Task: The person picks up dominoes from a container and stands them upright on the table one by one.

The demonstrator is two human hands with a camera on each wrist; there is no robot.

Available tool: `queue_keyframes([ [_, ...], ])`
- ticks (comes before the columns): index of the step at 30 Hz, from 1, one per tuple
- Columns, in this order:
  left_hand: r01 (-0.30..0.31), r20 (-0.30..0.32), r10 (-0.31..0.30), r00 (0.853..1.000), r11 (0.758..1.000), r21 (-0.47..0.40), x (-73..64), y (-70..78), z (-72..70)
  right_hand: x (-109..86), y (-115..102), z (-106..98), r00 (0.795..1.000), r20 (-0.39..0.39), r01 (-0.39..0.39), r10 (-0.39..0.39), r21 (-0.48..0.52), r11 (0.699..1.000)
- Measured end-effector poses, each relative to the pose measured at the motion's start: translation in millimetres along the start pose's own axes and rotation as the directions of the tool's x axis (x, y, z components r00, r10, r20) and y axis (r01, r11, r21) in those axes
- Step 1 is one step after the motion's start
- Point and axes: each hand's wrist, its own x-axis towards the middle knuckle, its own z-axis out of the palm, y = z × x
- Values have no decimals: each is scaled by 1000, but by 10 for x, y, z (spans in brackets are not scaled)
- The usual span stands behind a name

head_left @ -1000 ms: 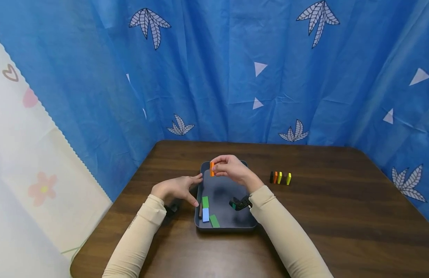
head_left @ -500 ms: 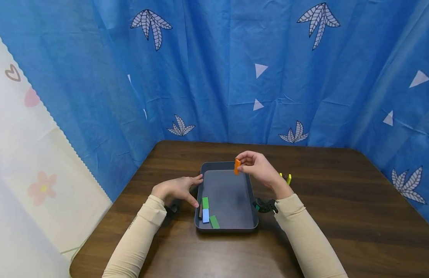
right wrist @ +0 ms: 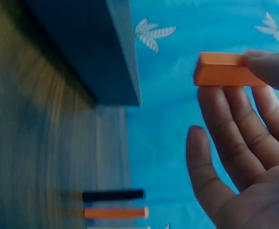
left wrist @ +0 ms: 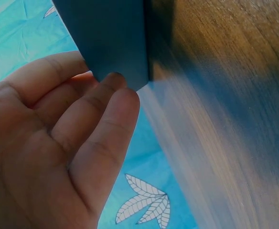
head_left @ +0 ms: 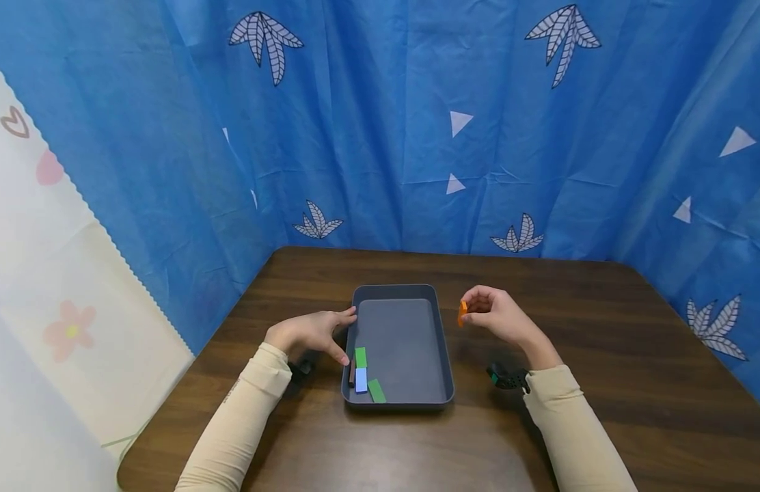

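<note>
Thumb and fingertips of my right hand (head_left: 499,318) pinch an orange block (head_left: 463,313), held upright just right of the dark grey tray (head_left: 441,342). In the right wrist view the orange block (right wrist: 225,70) lies between the thumb and several fingers, above the table. My left hand (head_left: 312,335) rests at the tray's left rim, its fingers fairly straight. The left wrist view has those fingertips against the tray's outer wall (left wrist: 111,43). Inside the tray's near left corner lie a green block (head_left: 361,357), a light blue block (head_left: 361,380), a darker green block (head_left: 376,391) and a brown block (head_left: 352,374).
A black block (right wrist: 113,194) and another orange block (right wrist: 115,213) stand on the table to the right, with a yellowish edge below them. My right hand hides these in the head view. A blue curtain (head_left: 380,137) hangs behind the brown wooden table (head_left: 601,328).
My right hand has carried the orange block rightwards, from over the tray to beyond its right rim. It now covers the row of standing blocks. The left hand has stayed at the left rim.
</note>
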Motion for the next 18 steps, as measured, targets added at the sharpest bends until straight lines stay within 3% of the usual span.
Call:
queue_keyframes([
  [8,-7,-10,7,1000,1000,-12,-9,-3,-2,-79,202,-106,994,84,-70,72,-32,997],
  [18,-11,-18,11,1000,1000,-11,-14,-1,7,-149,381,-142,989,95,-107,112,-51,993],
])
